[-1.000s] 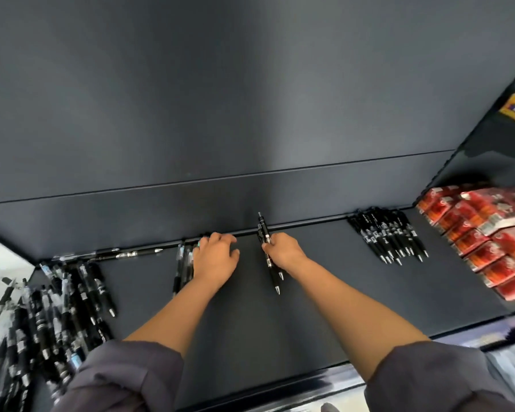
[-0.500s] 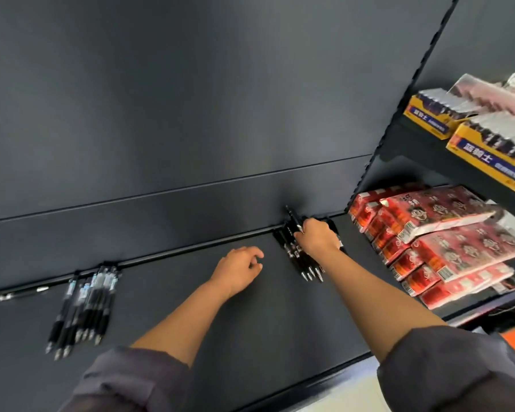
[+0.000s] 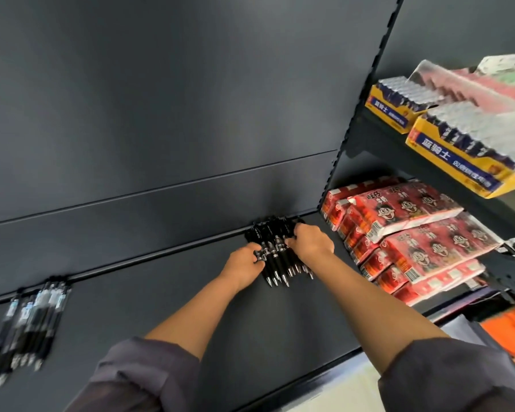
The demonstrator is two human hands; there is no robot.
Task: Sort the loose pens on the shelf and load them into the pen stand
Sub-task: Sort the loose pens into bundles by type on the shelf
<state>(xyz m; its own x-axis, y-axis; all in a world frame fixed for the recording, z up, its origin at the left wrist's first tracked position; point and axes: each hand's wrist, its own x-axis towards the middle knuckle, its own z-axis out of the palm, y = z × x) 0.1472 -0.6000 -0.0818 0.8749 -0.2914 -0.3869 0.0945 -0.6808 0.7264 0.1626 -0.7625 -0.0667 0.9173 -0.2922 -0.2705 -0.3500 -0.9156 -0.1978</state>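
A bundle of black pens (image 3: 275, 251) lies on the dark shelf (image 3: 191, 307), against the back wall, tips pointing toward me. My left hand (image 3: 243, 263) closes its fingers on the bundle's left side. From the right, my right hand (image 3: 311, 242) curls its fingers over the pens. A second group of pens with pale barrels (image 3: 27, 325) lies at the far left of the shelf, blurred. No pen stand is in view.
Stacked red snack packs (image 3: 408, 233) fill the adjoining shelf right of the black pens. Yellow and blue boxes (image 3: 458, 144) sit on the shelf above them. A perforated upright (image 3: 354, 123) separates the two bays. Orange items (image 3: 512, 331) lie at the lower right.
My view swung right. My right hand carried a black pen to the right-hand bundle and laid it there. My left hand moved across and now grips the bundle's left side.
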